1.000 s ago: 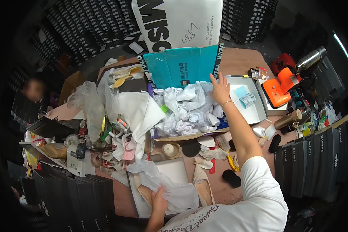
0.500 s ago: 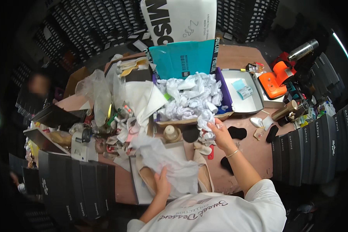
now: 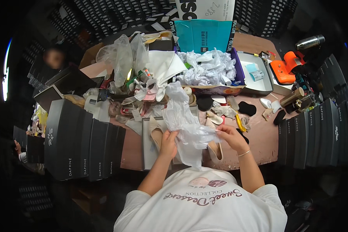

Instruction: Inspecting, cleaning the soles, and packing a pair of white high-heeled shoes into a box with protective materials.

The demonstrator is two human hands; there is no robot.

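Observation:
A thin sheet of white tissue paper (image 3: 185, 120) hangs in front of me, creased and partly see-through. My left hand (image 3: 168, 145) is closed on its left side, with the thumb on top. On the opposite side, my right hand (image 3: 234, 140) pinches the paper's edge between thumb and fingers. Beneath the sheet is an open, pale-lined shoebox (image 3: 146, 149). One beige shoe (image 3: 156, 133) lies in it beside my left hand. Another beige shoe (image 3: 215, 150) sits just below my right hand, its toe hidden by the paper.
Behind the tissue stands a purple box (image 3: 239, 71) heaped with crumpled white paper (image 3: 208, 69). An open box lid (image 3: 255, 83) and an orange tape dispenser (image 3: 284, 71) are at right. Dark shoeboxes (image 3: 69, 143) line both sides. Black insoles (image 3: 246, 108) and plastic bags (image 3: 123, 58) clutter the table.
My right hand has come down from the crumpled paper by the purple box to the tissue sheet's right edge. The sheet is raised and drawn between both hands. The whole view has shifted.

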